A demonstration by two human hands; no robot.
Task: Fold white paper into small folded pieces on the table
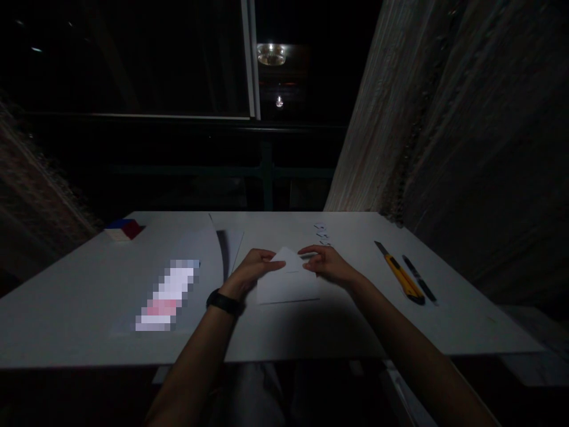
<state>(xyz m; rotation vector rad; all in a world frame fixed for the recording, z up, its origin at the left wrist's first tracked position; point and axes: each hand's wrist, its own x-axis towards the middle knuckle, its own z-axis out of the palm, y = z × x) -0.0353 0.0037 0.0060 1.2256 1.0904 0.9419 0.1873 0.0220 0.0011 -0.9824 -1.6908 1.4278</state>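
A folded sheet of white paper, with a pointed top edge, lies on the white table between my hands. My left hand, a dark band on its wrist, grips the paper's left side with the thumb on top. At the right side of the paper, my right hand has its thumb and fingers closed at the edge. Parts of the fingers are hidden behind the sheet.
A yellow box cutter and a black pen lie at the right. Small marked slips are behind my right hand. Larger paper sheets, a blurred-out lit rectangle and a colored cube lie left. Curtains hang beyond.
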